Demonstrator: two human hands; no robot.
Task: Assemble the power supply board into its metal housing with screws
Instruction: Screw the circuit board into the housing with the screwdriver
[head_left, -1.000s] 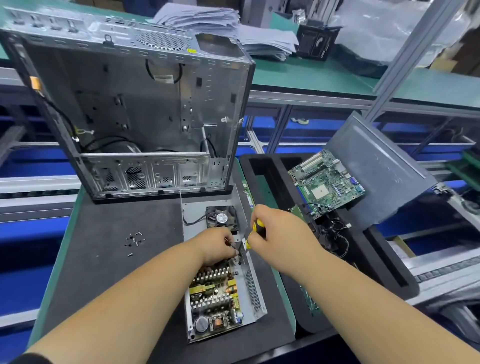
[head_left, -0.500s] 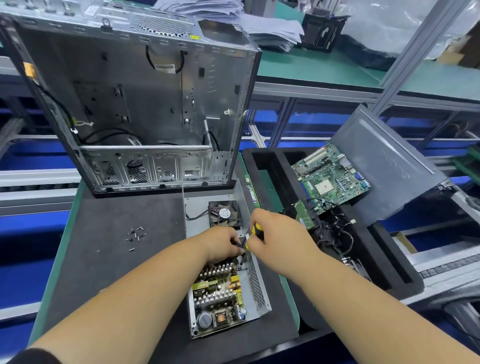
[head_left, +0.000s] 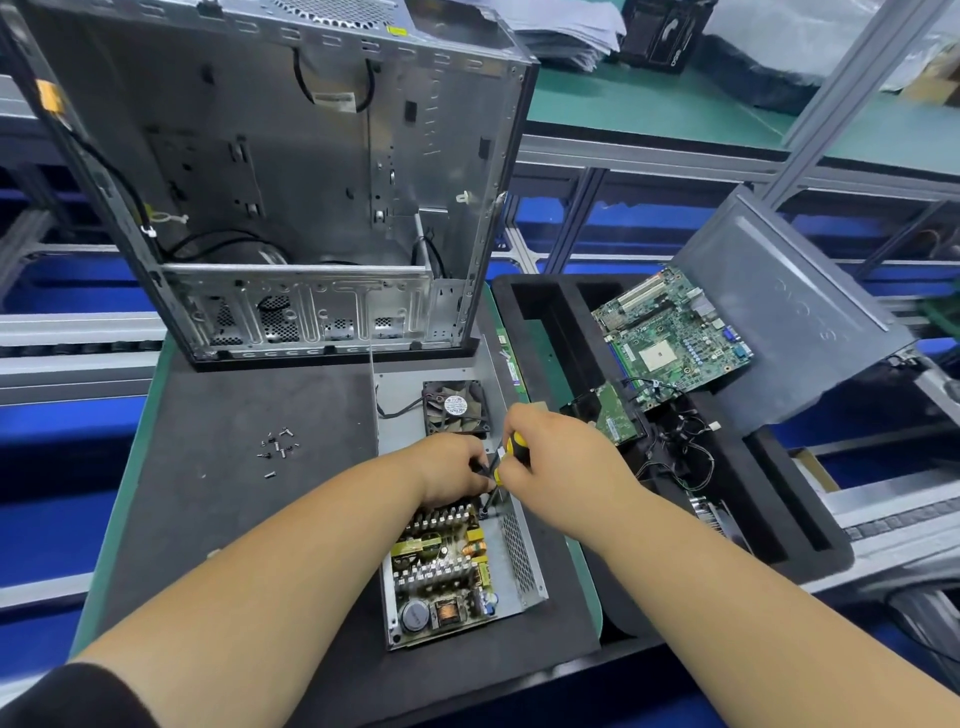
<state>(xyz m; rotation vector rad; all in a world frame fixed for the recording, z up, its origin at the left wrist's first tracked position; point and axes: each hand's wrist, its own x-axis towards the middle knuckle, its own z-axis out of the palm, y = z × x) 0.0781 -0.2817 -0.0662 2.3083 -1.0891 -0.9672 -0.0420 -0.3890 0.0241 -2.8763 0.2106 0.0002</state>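
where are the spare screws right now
In the head view, the screws lie loose on the dark mat, left of the housing.

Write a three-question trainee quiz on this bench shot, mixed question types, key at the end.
1. True or false: the right hand grips a yellow-and-black screwdriver.
2. Where do the loose screws lie? A) on the dark mat left of the housing B) in the foam tray C) inside the tall case
3. Fill in: at the far end of the housing, beyond the board, sits a black ____.

Key: 1 true; 2 A; 3 fan.
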